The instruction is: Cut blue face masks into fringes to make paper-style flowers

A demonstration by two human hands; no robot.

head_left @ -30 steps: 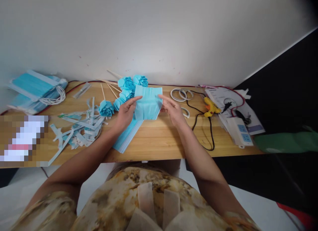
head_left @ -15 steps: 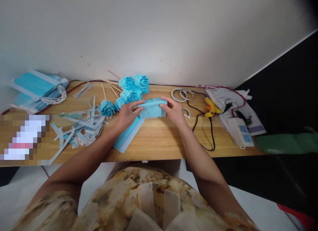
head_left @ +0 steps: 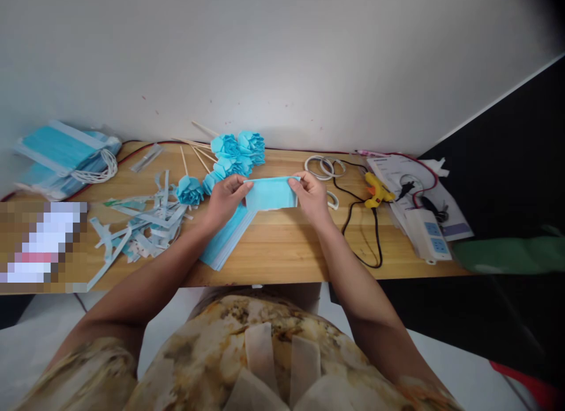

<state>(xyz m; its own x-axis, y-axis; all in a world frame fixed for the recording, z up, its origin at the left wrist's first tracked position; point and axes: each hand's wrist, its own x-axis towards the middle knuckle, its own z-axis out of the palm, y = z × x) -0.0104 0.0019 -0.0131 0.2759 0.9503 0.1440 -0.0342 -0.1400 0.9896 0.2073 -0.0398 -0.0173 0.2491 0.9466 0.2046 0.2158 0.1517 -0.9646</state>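
Observation:
Between my two hands a light blue piece of face mask fabric [head_left: 271, 194] is stretched out flat above the table. My left hand [head_left: 225, 200] pinches its upper left corner between thumb and fingers. At the upper right corner, my right hand [head_left: 312, 199] grips it the same way. Its top edge looks straight and folded over. Below my left hand lies a stack of flat blue mask pieces [head_left: 227, 240], partly covered by that hand. Blue fabric flowers [head_left: 233, 158] on thin wooden sticks rest behind my left hand, with a single flower [head_left: 189, 190] to their left.
White cut strips [head_left: 150, 222] lie heaped at left, near a pile of blue masks [head_left: 62, 149] with white ear loops. On the right are tape rolls [head_left: 318, 168], a yellow glue gun [head_left: 376, 190] with a black cord, papers [head_left: 454, 219] and a power strip [head_left: 428, 234].
The blue fabric has gone from loosely bunched to pulled flat, its top edge now straight. My fingers have shifted to the upper corners, and the hands are slightly farther apart.

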